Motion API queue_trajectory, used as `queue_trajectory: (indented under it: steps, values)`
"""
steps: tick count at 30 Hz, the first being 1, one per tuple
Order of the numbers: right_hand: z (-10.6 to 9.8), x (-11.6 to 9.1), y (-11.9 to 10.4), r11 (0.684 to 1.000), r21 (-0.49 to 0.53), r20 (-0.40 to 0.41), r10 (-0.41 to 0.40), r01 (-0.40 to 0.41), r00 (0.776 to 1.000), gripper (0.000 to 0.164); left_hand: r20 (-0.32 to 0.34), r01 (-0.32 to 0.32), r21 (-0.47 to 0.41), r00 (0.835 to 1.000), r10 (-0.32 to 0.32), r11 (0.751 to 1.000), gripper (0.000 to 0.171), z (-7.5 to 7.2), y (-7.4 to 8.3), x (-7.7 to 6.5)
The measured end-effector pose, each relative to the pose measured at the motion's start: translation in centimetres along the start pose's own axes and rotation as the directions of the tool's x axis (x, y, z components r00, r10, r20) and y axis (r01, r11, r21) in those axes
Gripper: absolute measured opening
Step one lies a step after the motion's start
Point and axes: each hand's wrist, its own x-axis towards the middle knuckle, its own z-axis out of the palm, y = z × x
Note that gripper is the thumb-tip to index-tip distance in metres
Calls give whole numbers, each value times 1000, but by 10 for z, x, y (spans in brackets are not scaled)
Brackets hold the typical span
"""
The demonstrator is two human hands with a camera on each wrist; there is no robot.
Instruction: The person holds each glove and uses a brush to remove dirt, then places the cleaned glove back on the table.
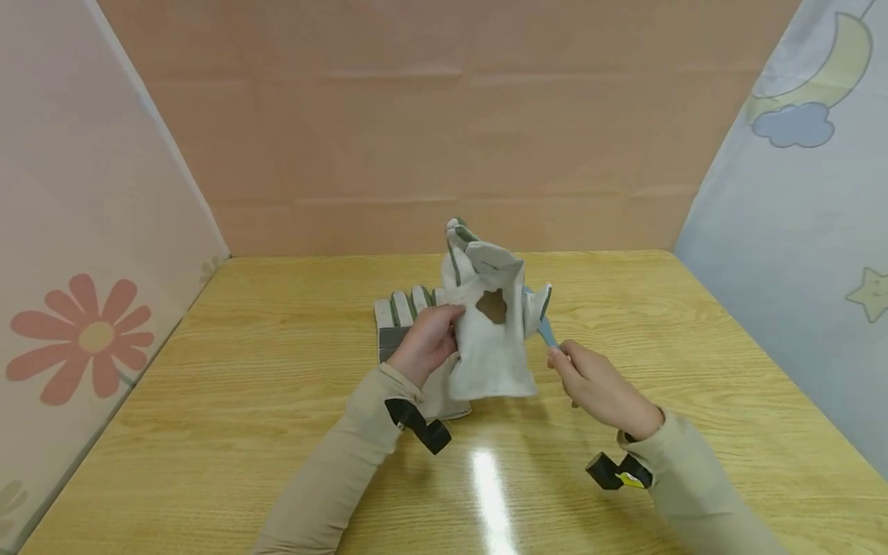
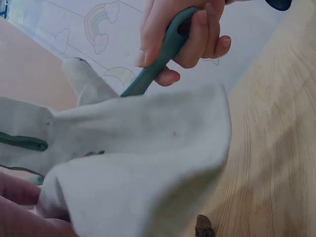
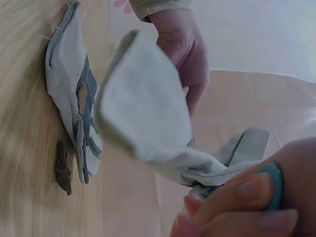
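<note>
My left hand (image 1: 432, 339) grips a white work glove (image 1: 489, 354) with green trim by its side and holds it up above the table. A flat brown patch (image 1: 492, 306) shows on the glove's face. My right hand (image 1: 602, 387) holds the blue-green handle (image 2: 160, 61) of a tool, its fingers curled round it. The tool's head is hidden behind the glove, near the thumb, so its kind cannot be told. A second glove (image 1: 391, 314), white with grey, lies on the table behind the left hand; a brown patch (image 3: 83, 97) shows on it.
A brown lump (image 3: 62, 169) sits on the wooden table (image 1: 229, 401) beside the lying glove. An orange-pink backdrop (image 1: 430, 139) closes off the far side. Patterned sheets hang at the left (image 1: 62, 193) and right (image 1: 784, 216).
</note>
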Motion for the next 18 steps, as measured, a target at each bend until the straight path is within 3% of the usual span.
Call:
queue_trajectory:
  steps: [4,18]
  values:
    - [-5,3,2,1000,-6,-20,12,-12,1000,45,-3,-20,70,1000,20,997,36,-2,1,0]
    - [-24,5,16,995,-75,-191,53,-69,980,51,-77,-58,92,995,65,994,36,-1,3,2]
